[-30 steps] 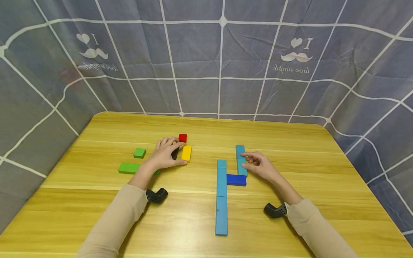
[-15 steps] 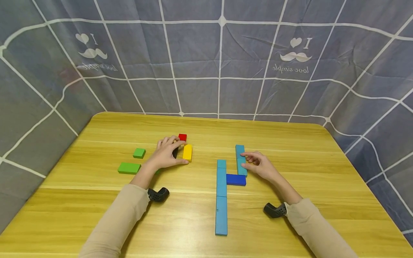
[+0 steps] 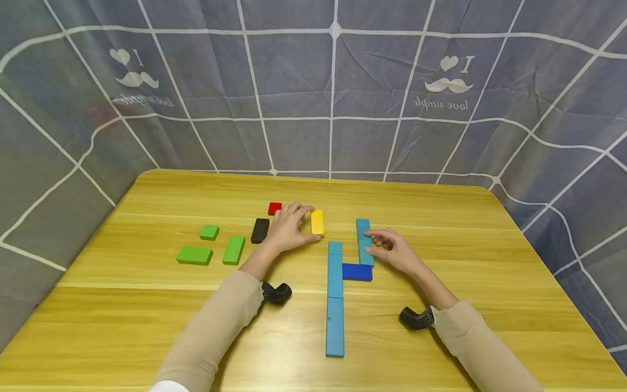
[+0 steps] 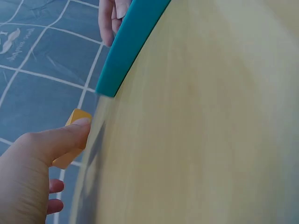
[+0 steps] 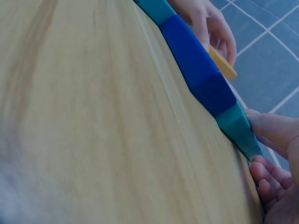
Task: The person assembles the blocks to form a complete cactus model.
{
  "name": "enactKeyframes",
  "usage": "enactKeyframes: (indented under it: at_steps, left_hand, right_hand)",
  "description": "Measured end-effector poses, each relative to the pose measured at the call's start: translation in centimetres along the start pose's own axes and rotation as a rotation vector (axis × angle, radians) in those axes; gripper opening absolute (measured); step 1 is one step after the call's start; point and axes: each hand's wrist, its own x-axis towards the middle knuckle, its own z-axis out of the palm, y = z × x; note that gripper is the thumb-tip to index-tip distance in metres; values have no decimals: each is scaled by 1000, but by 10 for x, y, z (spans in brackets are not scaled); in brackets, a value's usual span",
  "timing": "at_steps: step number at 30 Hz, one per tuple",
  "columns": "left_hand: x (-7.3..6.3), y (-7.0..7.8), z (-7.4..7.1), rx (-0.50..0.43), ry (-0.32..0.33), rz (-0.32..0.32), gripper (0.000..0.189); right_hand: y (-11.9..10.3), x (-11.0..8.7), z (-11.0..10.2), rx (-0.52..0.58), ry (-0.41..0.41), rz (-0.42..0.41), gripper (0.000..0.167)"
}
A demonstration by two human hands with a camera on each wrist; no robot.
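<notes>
My left hand pinches a yellow block between the thumb at its near end and a finger at its far end. In the left wrist view the thumb lies along this block. My right hand is at the right side of two light blue blocks set end to end, a far one and a near one. Its index fingertip and thumb tip touch their edge, while the other fingers curl loosely. A dark blue block joins the near one to a longer light blue row.
On the left of the wooden table lie a black block, a small red block, and green blocks: one small, one crosswise and one lengthwise. A grey curtain hangs behind.
My left hand has moved right with the yellow block, away from the black and red blocks, uncovering the black block and a green one. The right hand has stayed in place.
</notes>
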Motion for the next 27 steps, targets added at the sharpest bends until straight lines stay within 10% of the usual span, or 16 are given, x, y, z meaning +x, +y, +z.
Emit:
enactKeyframes:
  at_steps: [18,27]
  left_hand:
    - [26,15,27,-108,-76,-32,70]
    - [26,17,24,-105,-138,-26,69]
  right_hand:
    - [36,8,1,2,14,-23,38]
    - [1,0,-1,-1,3,1,36]
